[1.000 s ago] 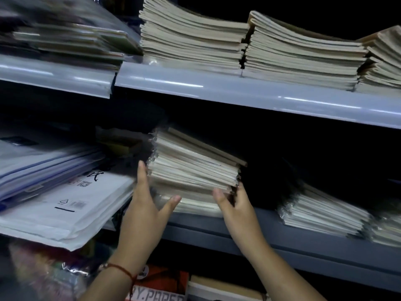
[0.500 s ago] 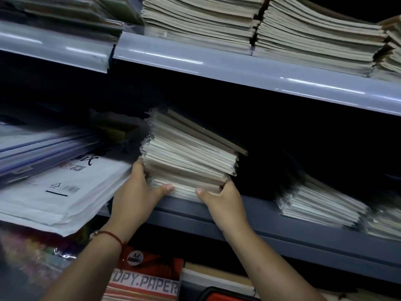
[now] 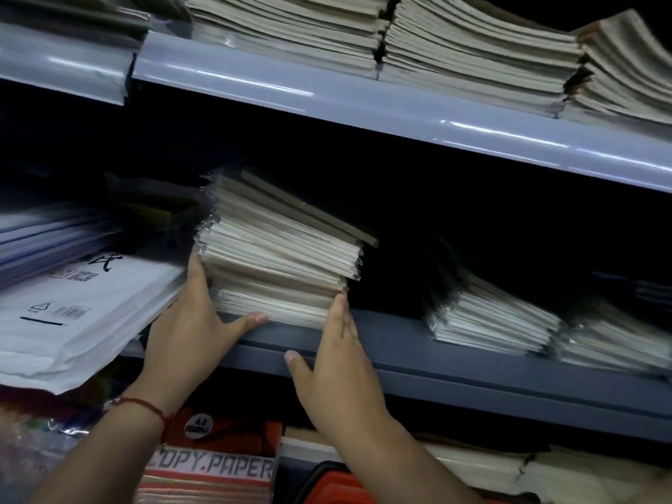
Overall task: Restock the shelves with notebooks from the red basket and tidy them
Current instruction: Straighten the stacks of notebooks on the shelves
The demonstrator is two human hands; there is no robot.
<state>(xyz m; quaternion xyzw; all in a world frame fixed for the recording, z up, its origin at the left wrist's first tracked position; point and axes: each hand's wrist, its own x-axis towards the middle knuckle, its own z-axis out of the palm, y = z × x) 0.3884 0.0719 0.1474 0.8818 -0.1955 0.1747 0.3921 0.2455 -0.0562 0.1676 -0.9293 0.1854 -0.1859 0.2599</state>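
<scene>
- A tall stack of cream-paged notebooks in clear plastic wrap [image 3: 280,263] sits on the front of a grey metal middle shelf [image 3: 472,361], leaning and fanned so its upper books overhang to the right.
- The left hand [image 3: 189,332] presses flat against the stack's left side, fingers straight and reaching up along it, thumb lying along the bottom front edge. A red string bracelet [image 3: 145,405] circles that wrist.
- The right hand [image 3: 338,358] is set flat against the stack's lower right corner, fingers straight and pointing up, thumb spread over the shelf lip. The hands stand apart with the stack between them; neither curls round it.
- Just left of the stack, white plastic-wrapped paper packs with black print [image 3: 69,314] jut out past the shelf edge, touching the left hand's back.
- Further right on the same shelf lies a lower pile of wrapped notebooks [image 3: 487,318], well apart from the tall stack.
- A pale grey upper shelf [image 3: 363,103] holds more notebook piles.
- At the bottom edge, a sliver of the red basket [image 3: 334,485] shows beside a striped copy-paper ream [image 3: 211,471].
- Risk, as a judgement: the slick wrap and slanted top could let upper notebooks slide off rightward if the hands push unevenly, and nudging the jutting white packs could tip them off the shelf.
</scene>
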